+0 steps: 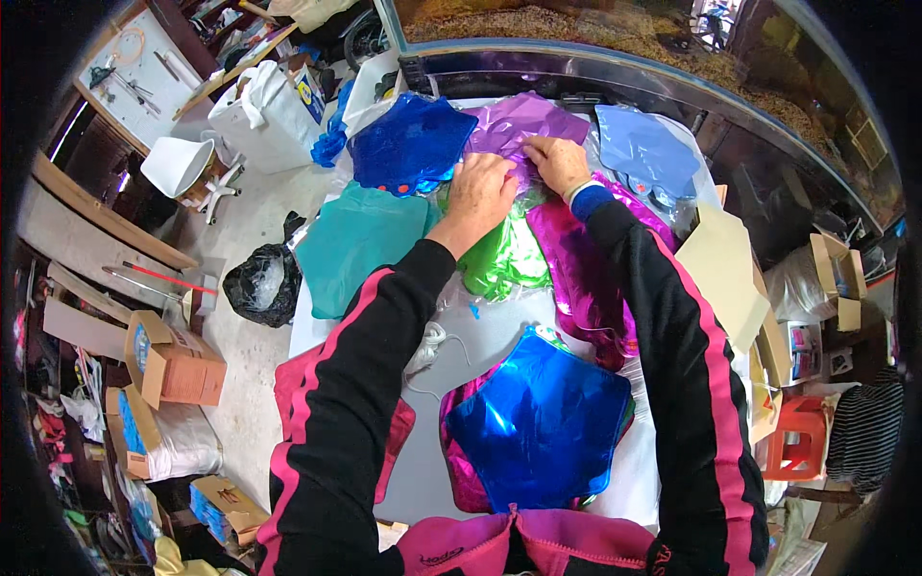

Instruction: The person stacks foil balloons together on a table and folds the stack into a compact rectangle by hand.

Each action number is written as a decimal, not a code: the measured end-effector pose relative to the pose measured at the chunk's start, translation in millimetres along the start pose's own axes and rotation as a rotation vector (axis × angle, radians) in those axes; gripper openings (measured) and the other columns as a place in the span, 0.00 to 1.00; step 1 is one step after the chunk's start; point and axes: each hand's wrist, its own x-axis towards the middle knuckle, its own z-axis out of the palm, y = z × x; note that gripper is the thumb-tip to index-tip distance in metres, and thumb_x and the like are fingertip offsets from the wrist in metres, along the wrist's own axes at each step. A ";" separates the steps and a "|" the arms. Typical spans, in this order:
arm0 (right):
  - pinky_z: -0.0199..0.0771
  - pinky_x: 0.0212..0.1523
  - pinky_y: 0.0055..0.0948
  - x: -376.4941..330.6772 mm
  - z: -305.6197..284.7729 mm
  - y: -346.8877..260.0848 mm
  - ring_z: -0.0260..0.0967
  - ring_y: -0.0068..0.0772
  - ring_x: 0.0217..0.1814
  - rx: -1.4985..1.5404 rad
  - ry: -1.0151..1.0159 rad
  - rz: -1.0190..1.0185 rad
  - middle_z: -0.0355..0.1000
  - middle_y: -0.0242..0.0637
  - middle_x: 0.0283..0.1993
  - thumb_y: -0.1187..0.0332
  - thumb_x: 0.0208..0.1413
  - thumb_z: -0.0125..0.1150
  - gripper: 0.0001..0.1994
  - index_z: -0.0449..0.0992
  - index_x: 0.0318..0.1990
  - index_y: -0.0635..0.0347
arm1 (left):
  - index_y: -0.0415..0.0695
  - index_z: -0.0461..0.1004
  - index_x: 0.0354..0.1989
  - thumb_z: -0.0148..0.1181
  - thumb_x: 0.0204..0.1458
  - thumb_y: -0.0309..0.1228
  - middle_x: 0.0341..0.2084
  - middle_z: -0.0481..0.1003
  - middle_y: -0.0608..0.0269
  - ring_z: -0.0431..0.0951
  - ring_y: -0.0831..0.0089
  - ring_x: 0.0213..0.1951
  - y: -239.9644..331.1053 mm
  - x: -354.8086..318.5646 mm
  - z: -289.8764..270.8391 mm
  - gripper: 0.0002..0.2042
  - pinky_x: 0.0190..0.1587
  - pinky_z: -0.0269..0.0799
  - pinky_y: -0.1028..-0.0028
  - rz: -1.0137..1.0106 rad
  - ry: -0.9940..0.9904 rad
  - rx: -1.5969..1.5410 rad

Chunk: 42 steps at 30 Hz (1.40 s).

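Note:
A stack of flat purple foil balloons (528,117) lies at the far middle of the table, partly in clear plastic. My right hand (559,161) pinches its near part between thumb and fingers. Close by on the left, my left hand (480,197) has its fingers curled onto the same purple foil; the fingertips are partly hidden. Around my hands lie dark blue foil balloons (408,142), teal ones (360,245), shiny green ones (504,254), magenta ones (576,278) and light blue ones (645,149). Nearest me is a bright blue star-shaped foil balloon (538,422) on top of others.
White string (427,348) lies on the white table (423,461). Red foil (396,446) shows under my left forearm. Cardboard (720,274) stands at the table's right edge, near a red stool (799,437). A black plastic bag (261,288) sits on the floor at left, with boxes (178,360) nearer.

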 end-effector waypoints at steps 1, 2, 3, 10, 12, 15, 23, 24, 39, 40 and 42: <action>0.80 0.45 0.48 0.6 1.0 1.7 0.81 0.52 0.42 -0.040 0.003 -0.047 0.82 0.44 0.38 0.54 0.60 0.66 0.13 0.85 0.45 0.48 | 0.45 0.81 0.50 0.64 0.56 0.37 0.46 0.80 0.58 0.74 0.57 0.54 -0.2 0.4 1.7 0.15 0.57 0.65 0.54 0.003 0.009 0.016; 0.80 0.45 0.48 0.8 2.2 3.1 0.81 0.52 0.42 -0.038 0.003 -0.047 0.82 0.44 0.38 0.54 0.60 0.66 0.13 0.85 0.45 0.48 | 0.45 0.80 0.51 0.64 0.56 0.37 0.48 0.80 0.58 0.74 0.57 0.55 -0.8 0.5 2.8 0.16 0.58 0.64 0.53 0.006 0.018 0.033; 0.79 0.44 0.48 0.5 3.2 6.6 0.81 0.52 0.42 -0.047 0.012 -0.043 0.83 0.44 0.38 0.54 0.59 0.66 0.12 0.85 0.44 0.49 | 0.45 0.80 0.51 0.64 0.56 0.37 0.48 0.80 0.58 0.74 0.57 0.55 0.2 1.2 3.8 0.16 0.58 0.64 0.53 0.007 0.017 0.032; 0.77 0.38 0.43 0.0 2.0 12.1 0.80 0.47 0.35 0.100 -0.042 0.136 0.80 0.40 0.30 0.58 0.52 0.74 0.11 0.82 0.35 0.52 | 0.43 0.79 0.54 0.63 0.57 0.38 0.49 0.80 0.56 0.74 0.56 0.56 7.4 3.6 3.1 0.19 0.59 0.63 0.53 0.084 0.045 0.093; 0.77 0.38 0.42 1.3 -0.4 8.6 0.80 0.46 0.34 0.115 -0.062 0.178 0.79 0.39 0.28 0.59 0.51 0.76 0.11 0.81 0.34 0.53 | 0.43 0.79 0.54 0.64 0.56 0.37 0.49 0.80 0.55 0.75 0.56 0.56 9.7 6.2 0.1 0.19 0.58 0.65 0.55 0.086 0.052 0.071; 0.76 0.39 0.45 1.2 -4.8 7.3 0.79 0.48 0.35 0.121 -0.104 0.228 0.79 0.41 0.29 0.59 0.50 0.75 0.11 0.79 0.31 0.53 | 0.43 0.75 0.56 0.66 0.55 0.35 0.45 0.80 0.55 0.76 0.55 0.53 14.2 10.6 -0.8 0.20 0.56 0.66 0.54 0.025 0.080 -0.024; 0.77 0.43 0.47 0.8 6.5 7.4 0.80 0.53 0.42 0.198 -0.014 0.174 0.81 0.46 0.34 0.58 0.54 0.72 0.08 0.85 0.37 0.48 | 0.43 0.71 0.57 0.67 0.53 0.31 0.41 0.79 0.57 0.76 0.55 0.50 6.3 10.2 7.2 0.23 0.54 0.68 0.56 -0.073 0.050 -0.035; 0.77 0.43 0.47 2.0 6.2 10.4 0.80 0.54 0.42 0.195 -0.006 0.096 0.81 0.46 0.35 0.58 0.55 0.70 0.09 0.85 0.40 0.48 | 0.43 0.71 0.57 0.67 0.53 0.31 0.41 0.79 0.57 0.76 0.55 0.50 9.7 11.8 7.7 0.23 0.54 0.68 0.56 -0.072 0.050 -0.041; 0.76 0.50 0.49 12.8 9.7 13.4 0.77 0.61 0.51 0.290 0.101 0.209 0.79 0.56 0.44 0.53 0.60 0.64 0.17 0.83 0.46 0.56 | 0.42 0.74 0.59 0.65 0.56 0.43 0.56 0.77 0.52 0.66 0.48 0.66 11.5 3.5 -0.6 0.25 0.66 0.53 0.45 -0.134 0.050 0.327; 0.76 0.50 0.48 12.2 11.5 10.8 0.78 0.60 0.50 0.249 0.135 0.193 0.80 0.56 0.43 0.53 0.60 0.65 0.17 0.84 0.47 0.56 | 0.42 0.74 0.59 0.64 0.56 0.44 0.57 0.76 0.52 0.66 0.48 0.66 7.7 4.9 -2.1 0.25 0.66 0.53 0.46 -0.108 0.066 0.304; 0.76 0.48 0.48 12.6 8.7 10.4 0.79 0.59 0.48 0.298 0.077 0.224 0.80 0.55 0.41 0.53 0.59 0.66 0.17 0.84 0.45 0.56 | 0.41 0.72 0.62 0.64 0.56 0.43 0.58 0.75 0.48 0.68 0.48 0.65 5.8 7.6 -4.2 0.27 0.65 0.56 0.49 -0.067 0.033 0.184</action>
